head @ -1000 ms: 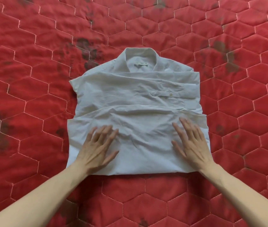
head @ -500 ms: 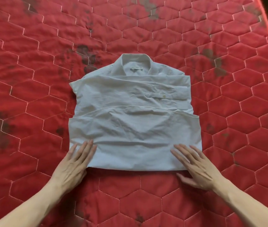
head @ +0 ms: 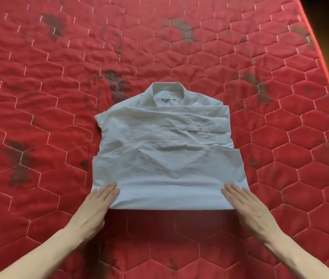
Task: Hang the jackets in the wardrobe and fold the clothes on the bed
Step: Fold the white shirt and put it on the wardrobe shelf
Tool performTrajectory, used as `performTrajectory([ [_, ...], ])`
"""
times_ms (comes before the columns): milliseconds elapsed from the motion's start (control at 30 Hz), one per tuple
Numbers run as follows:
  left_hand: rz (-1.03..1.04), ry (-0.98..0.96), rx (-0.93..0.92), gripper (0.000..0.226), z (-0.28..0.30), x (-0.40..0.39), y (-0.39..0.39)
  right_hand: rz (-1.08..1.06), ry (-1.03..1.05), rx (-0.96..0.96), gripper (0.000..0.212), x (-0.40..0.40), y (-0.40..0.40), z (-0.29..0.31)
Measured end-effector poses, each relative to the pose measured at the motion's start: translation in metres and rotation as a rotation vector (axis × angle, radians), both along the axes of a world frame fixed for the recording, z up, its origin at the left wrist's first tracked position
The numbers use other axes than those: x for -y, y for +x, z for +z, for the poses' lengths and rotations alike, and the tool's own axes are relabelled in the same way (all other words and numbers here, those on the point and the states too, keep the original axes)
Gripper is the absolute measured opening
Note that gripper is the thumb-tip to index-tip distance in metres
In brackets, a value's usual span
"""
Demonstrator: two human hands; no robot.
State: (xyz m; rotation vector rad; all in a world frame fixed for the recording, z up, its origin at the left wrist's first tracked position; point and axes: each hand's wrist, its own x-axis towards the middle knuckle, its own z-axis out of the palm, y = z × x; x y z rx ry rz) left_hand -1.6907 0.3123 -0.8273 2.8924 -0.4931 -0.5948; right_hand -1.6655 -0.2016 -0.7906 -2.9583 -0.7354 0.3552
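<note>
Both hands have slid back from the middle of the folded panel to its near corners. The left hand point(head: 97, 206) and right hand point(head: 246, 206) lie flat with fingers straight and close together, fingertips resting on the near fold of the white cotton button-up shirt point(head: 165, 150), pinching nothing. The shirt sits mid-bed, hem doubled up over the body, a buttoned cuff point(head: 199, 128) across the chest, collar point(head: 166, 93) farthest away. Thin, soft and creased, it should lift lightly; the near corners look the best hold. Beneath spreads the red hexagon-quilted mattress point(head: 59, 97), blotched with dark stains.
</note>
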Motion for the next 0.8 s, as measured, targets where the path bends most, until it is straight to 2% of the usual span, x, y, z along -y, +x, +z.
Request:
performTrajectory([
  [33,-0.012,-0.047,-0.075,0.114,0.004,-0.006,-0.003,0.017,0.012,-0.012,0.067,0.002,-0.003,0.007],
  [167,0.0,-0.136,-0.182,0.098,0.026,-0.025,-0.017,0.033,0.129,-0.115,0.051,0.01,-0.012,0.031],
  [233,0.021,-0.157,-0.177,0.078,-0.01,-0.052,-0.032,-0.028,0.205,-0.178,0.051,0.016,-0.017,0.044],
  [267,0.094,-0.097,-0.128,0.069,-0.062,-0.087,-0.046,-0.064,0.235,-0.212,0.058,0.018,-0.018,0.051],
  [300,0.153,-0.102,-0.165,0.069,-0.094,-0.111,-0.052,-0.11,0.259,-0.255,0.067,0.022,-0.018,0.056],
  [333,0.176,-0.203,-0.187,0.081,-0.105,-0.12,-0.049,-0.158,0.295,-0.298,0.074,0.021,-0.015,0.063],
  [400,0.181,-0.3,-0.312,0.09,-0.061,-0.1,-0.024,-0.252,0.371,-0.317,0.068,0.015,-0.005,0.077],
  [433,0.212,-0.309,-0.415,0.076,-0.001,-0.074,0.0,-0.303,0.414,-0.297,0.058,0.01,0.002,0.084],
  [467,0.228,-0.292,-0.42,0.06,0.057,-0.047,0.027,-0.357,0.475,-0.276,0.047,0.005,0.011,0.091],
  [567,0.31,-0.317,-0.473,0.046,0.111,-0.036,0.075,-0.506,0.643,-0.283,0.024,-0.012,0.042,0.106],
  [600,0.338,-0.371,-0.492,0.046,0.117,-0.036,0.088,-0.544,0.676,-0.28,0.022,-0.017,0.053,0.109],
  [700,0.527,-0.521,-0.372,0.039,0.122,-0.053,0.126,-0.668,0.754,-0.239,0.017,-0.029,0.09,0.105],
  [800,0.68,-0.618,-0.233,0.011,0.118,-0.059,0.156,-0.752,0.797,-0.2,0.016,-0.04,0.129,0.097],
])
